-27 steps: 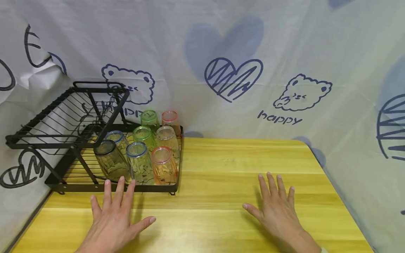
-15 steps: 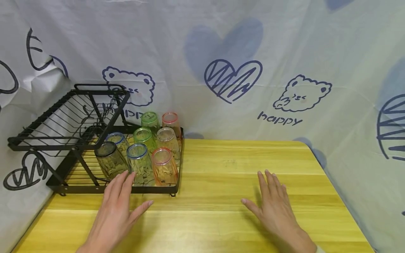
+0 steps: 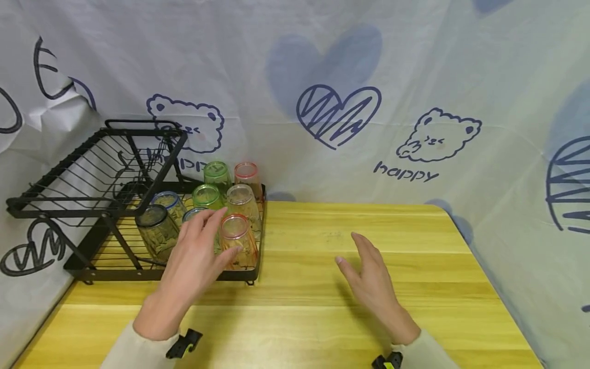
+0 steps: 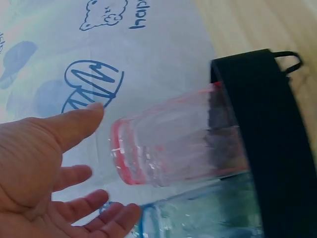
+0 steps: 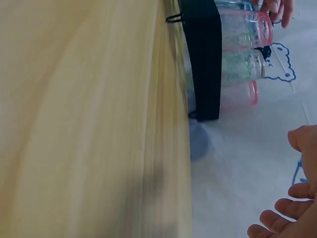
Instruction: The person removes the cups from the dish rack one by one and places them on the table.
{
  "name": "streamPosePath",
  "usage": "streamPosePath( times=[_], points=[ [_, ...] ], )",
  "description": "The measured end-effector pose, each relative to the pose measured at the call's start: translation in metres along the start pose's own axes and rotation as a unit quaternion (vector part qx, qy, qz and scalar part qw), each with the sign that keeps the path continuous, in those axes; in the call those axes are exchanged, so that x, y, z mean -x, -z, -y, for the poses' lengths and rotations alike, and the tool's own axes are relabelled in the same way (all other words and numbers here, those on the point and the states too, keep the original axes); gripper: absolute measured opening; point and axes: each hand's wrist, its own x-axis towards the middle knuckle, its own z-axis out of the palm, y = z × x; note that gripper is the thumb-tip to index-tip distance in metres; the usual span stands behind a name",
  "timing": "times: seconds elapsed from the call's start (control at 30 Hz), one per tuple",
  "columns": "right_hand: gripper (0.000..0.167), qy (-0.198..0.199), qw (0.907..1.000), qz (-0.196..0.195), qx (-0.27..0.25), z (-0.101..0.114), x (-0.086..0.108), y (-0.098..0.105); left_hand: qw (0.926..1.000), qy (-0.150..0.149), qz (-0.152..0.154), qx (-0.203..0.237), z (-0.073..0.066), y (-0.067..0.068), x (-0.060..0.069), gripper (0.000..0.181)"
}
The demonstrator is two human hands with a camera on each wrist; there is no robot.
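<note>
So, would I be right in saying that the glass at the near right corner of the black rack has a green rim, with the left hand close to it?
Not quite: the glass at the near right corner of the black rack has a red rim, as the head view shows. The left hand is indeed close to it.

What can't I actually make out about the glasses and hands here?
- Head view: much of the front blue-rimmed glass is hidden behind the left hand; whether they touch, I can't tell.
- Left wrist view: the lower end of the front red-rimmed glass is hidden behind the black rack.
- Right wrist view: the right hand is cut off by the right edge.
</note>
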Motion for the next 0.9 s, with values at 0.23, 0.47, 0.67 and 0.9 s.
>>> streamPosePath(
  times=[0.23, 0.47, 0.67, 0.9],
  points=[
    [0.075, -0.027, 0.9974, 0.032, -0.059, 0.020, -0.020, -0.026, 0.9970, 0.011, 0.065, -0.040, -0.007, 0.003, -0.024, 0.070],
    [0.076, -0.033, 0.9939, 0.070, -0.079, 0.035, -0.026, -0.049, 0.9898, 0.010, 0.128, -0.061, -0.010, -0.001, -0.035, 0.071],
    [0.077, -0.023, 0.9918, 0.095, -0.081, 0.043, -0.028, -0.068, 0.9853, 0.008, 0.149, -0.083, -0.013, -0.006, -0.041, 0.073],
    [0.077, -0.005, 0.9911, 0.104, -0.083, 0.050, -0.030, -0.081, 0.9782, 0.014, 0.179, -0.104, -0.015, -0.007, -0.049, 0.074]
  ],
)
